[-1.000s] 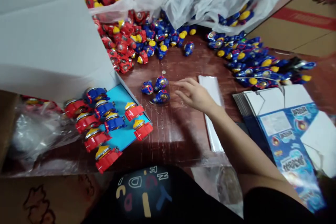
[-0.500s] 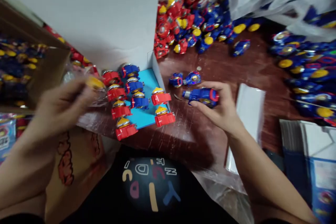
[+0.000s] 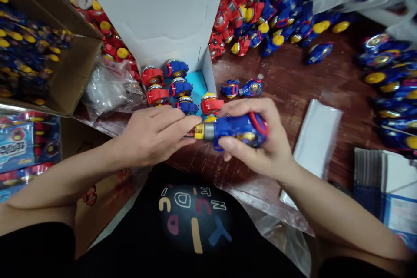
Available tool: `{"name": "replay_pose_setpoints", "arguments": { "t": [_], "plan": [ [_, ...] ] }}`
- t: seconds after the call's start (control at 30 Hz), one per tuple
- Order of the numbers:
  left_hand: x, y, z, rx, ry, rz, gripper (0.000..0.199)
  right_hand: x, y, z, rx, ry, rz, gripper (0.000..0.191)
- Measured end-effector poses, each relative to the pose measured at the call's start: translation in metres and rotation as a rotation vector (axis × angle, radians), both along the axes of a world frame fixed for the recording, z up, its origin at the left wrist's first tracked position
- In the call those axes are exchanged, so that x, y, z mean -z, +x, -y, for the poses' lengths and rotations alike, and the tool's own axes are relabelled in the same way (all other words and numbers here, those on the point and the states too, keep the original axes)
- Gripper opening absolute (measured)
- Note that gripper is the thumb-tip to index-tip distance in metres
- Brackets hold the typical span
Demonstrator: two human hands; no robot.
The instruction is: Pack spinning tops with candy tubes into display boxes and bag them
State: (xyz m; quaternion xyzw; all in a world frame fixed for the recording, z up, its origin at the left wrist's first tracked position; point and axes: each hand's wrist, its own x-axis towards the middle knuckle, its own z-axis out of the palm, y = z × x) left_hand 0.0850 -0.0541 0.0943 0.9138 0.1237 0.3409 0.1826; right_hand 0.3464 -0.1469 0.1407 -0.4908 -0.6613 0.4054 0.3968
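Observation:
My right hand [image 3: 269, 150] is closed round a blue plastic toy [image 3: 233, 129] with a red loop at its right end and a grey collar at its left. My left hand [image 3: 154, 134] is closed on a small yellow and amber piece [image 3: 199, 131], whose end meets the grey collar; most of it is hidden by the fingers. Just beyond my hands, the white box [image 3: 210, 71] with a light-blue floor holds red toys [image 3: 211, 104] and blue toys [image 3: 180, 87] in columns, partly covered by my left hand.
Two loose blue toys [image 3: 250, 88] lie right of the box. Piles of red and blue toys [image 3: 241, 13] stand behind. A brown carton [image 3: 83, 67] of yellow-tipped pieces is at left, beside a clear plastic bag [image 3: 107, 87]. White sleeves [image 3: 317, 134] and folded cards [image 3: 371, 173] lie right.
My left hand has come rightward from the box's left side with the yellow piece, bringing it against the blue toy's grey collar. My right hand still holds the toy. The view has shifted.

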Motion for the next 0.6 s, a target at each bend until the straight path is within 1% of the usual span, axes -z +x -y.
{"name": "replay_pose_setpoints", "arguments": {
  "t": [0.03, 0.07, 0.1, 0.13, 0.17, 0.23, 0.27, 0.3, 0.33, 0.37, 0.4, 0.47, 0.5, 0.53, 0.57, 0.6],
  "plan": [
    [0.004, -0.001, 0.0, -0.087, 0.212, 0.057, 0.024, 0.0, -0.004, 0.002, 0.044, -0.159, -0.097, 0.035],
    [0.006, -0.001, 0.0, -0.138, 0.346, 0.098, 0.024, 0.0, -0.008, 0.002, 0.069, -0.313, -0.18, 0.034],
    [0.007, -0.003, -0.001, -0.163, 0.39, 0.115, 0.026, 0.0, -0.011, 0.001, 0.083, -0.431, -0.236, 0.034],
    [0.005, -0.004, -0.002, -0.181, 0.35, 0.104, 0.027, -0.001, -0.012, -0.001, 0.096, -0.484, -0.267, 0.037],
    [0.003, -0.006, -0.003, -0.191, 0.249, 0.075, 0.032, -0.002, -0.013, -0.003, 0.121, -0.488, -0.271, 0.041],
    [-0.005, -0.01, -0.004, -0.162, -0.052, -0.027, 0.054, -0.006, -0.013, -0.009, 0.175, -0.424, -0.22, 0.049],
    [-0.008, -0.011, -0.004, -0.129, -0.181, -0.076, 0.056, -0.007, -0.013, -0.012, 0.188, -0.39, -0.182, 0.05],
    [-0.01, -0.011, -0.003, -0.105, -0.25, -0.095, 0.051, -0.009, -0.014, -0.014, 0.19, -0.367, -0.141, 0.051],
    [-0.011, -0.011, -0.002, -0.109, -0.248, -0.087, 0.042, -0.011, -0.014, -0.017, 0.193, -0.359, -0.102, 0.049],
    [-0.009, -0.01, -0.001, -0.145, -0.174, -0.053, 0.033, -0.013, -0.015, -0.019, 0.198, -0.358, -0.067, 0.047],
    [-0.007, -0.01, 0.001, -0.2, -0.048, -0.003, 0.028, -0.015, -0.015, -0.022, 0.203, -0.354, -0.036, 0.044],
    [0.0, -0.009, 0.004, -0.316, 0.208, 0.104, 0.037, -0.021, -0.014, -0.028, 0.202, -0.289, 0.051, 0.039],
    [0.005, -0.01, 0.006, -0.351, 0.266, 0.121, 0.043, -0.024, -0.011, -0.031, 0.183, -0.208, 0.117, 0.037],
    [0.01, -0.011, 0.007, -0.365, 0.252, 0.118, 0.05, -0.027, -0.008, -0.036, 0.132, -0.091, 0.194, 0.037],
    [0.016, -0.014, 0.009, -0.357, 0.178, 0.099, 0.061, -0.03, -0.005, -0.04, 0.054, 0.01, 0.28, 0.037],
    [0.022, -0.017, 0.011, -0.324, 0.073, 0.065, 0.07, -0.031, -0.002, -0.045, -0.066, 0.089, 0.372, 0.036]
  ]
}}
